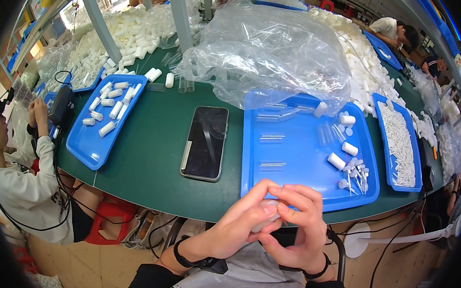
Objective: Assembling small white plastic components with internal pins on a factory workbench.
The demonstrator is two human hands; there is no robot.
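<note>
Both of my hands meet just in front of the table's near edge. My left hand [234, 218] is closed round a small white cylindrical piece [262, 226], mostly hidden by fingers. The fingertips of my right hand [307, 225] are curled in and pinch at the same piece. Just beyond them lies a large blue tray [287, 171]. It holds clear tubes [273, 139] on its left side, white cylindrical caps [336, 161] on its right, and a bunch of white stemmed pieces [356, 175] near its front right corner.
A phone [204, 142] lies left of the large tray. Further left is a blue tray [94, 151] of white caps; at right, another tray [399, 144] of small white sticks. Clear plastic bags [273, 46] and heaped white caps [126, 37] fill the back. A co-worker [28, 179] sits at left.
</note>
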